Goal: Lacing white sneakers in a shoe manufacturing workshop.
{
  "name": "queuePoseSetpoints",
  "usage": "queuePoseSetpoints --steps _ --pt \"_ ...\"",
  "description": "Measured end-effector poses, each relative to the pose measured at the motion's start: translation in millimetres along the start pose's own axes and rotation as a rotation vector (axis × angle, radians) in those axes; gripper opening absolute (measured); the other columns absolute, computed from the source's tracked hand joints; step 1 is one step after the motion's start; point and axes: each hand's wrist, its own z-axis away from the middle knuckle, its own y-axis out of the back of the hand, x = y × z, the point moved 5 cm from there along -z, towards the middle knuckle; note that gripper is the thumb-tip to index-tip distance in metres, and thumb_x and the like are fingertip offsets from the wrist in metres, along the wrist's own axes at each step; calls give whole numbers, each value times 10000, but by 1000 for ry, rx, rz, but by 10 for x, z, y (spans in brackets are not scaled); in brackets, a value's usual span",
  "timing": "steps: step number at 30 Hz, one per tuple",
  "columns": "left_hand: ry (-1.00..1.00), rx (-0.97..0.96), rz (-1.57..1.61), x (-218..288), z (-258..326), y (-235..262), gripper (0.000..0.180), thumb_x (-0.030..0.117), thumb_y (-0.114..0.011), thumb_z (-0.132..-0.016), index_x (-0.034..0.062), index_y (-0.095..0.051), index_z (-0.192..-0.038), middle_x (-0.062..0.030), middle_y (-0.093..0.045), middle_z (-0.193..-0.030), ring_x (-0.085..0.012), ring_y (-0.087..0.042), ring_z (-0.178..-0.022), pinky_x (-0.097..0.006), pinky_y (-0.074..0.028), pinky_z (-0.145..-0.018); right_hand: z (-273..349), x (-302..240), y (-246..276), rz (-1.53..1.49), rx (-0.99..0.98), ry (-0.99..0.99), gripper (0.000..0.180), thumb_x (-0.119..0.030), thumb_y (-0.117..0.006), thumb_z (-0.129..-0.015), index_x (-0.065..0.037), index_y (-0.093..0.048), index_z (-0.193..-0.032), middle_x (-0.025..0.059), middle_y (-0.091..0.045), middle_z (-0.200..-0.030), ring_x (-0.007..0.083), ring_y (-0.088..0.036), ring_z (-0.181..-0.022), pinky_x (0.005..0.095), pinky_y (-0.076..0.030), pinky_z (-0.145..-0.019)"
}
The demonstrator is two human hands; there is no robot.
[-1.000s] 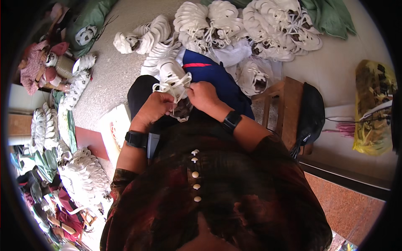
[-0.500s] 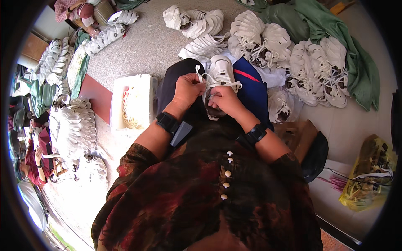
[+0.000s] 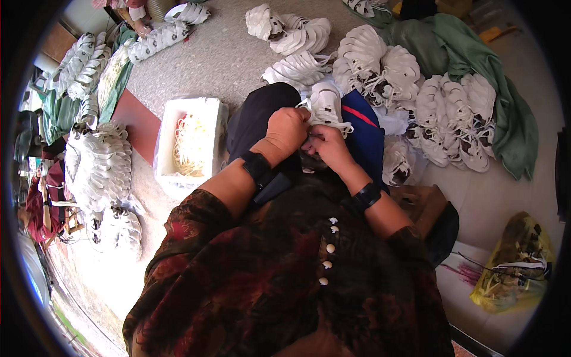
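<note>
Watching from afar, I see one white shoe (image 3: 325, 101), toe pointing far, between a dark knee (image 3: 259, 113) and some blue cloth (image 3: 364, 143). My left hand (image 3: 288, 128) is at its left side and my right hand (image 3: 329, 146) is at its near end. Fingers are bent on both; I cannot tell if either grip is clamped on anything. Left is a white box (image 3: 213, 116) with laces (image 3: 190, 154) inside. Far right, more white shoes (image 3: 455, 110) lie by green cloth (image 3: 518, 134).
</note>
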Motion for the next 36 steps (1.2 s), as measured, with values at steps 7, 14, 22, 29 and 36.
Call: queuePoseSetpoints --steps 7,14,22,29,36 --pt "-167 -186 -109 187 195 148 214 112 -650 -643 20 -552 -810 -149 -596 -783 -328 -589 -727 -387 -479 -638 -14 -137 41 396 -47 100 93 -24 -501 -766 19 -571 -724 155 -599 -665 235 -599 -601 343 -449 -537" --pt "72 -114 -28 115 153 122 469 69 -637 -603 16 -524 -1055 -109 -613 -751 -269 -619 -705 -338 -497 -650 542 -278 -46 917 -272 545 67 -97 -561 -740 -30 -554 -736 163 -533 -693 326 -565 -682 420 -450 -595" --pt "38 -57 158 109 23 35 398 55 -638 -648 19 -518 -1026 -78 -585 -735 -199 -595 -677 -293 -483 -636 467 -145 -41 1046 -1 719 93 -65 -582 -698 -17 -545 -769 165 -491 -749 330 -551 -664 398 -464 -602" --pt "-287 -104 422 294 -46 119 155 121 -648 -783 10 -554 -837 -47 -551 -736 -154 -535 -673 -255 -441 -643 380 -446 1116 -509 287 374 297 56 -624 -713 -20 -544 -989 47 -599 -944 137 -562 -871 280 -443 -795" --pt "-634 -451 -333 288 168 -496 482 178 -770 -562 41 -549 -968 -91 -572 -893 -277 -553 -908 -363 -462 -773 599 -557 1525 -611 455 529 284 63 -624 -721 -19 -538 -979 60 -599 -979 144 -565 -891 289 -424 -855"
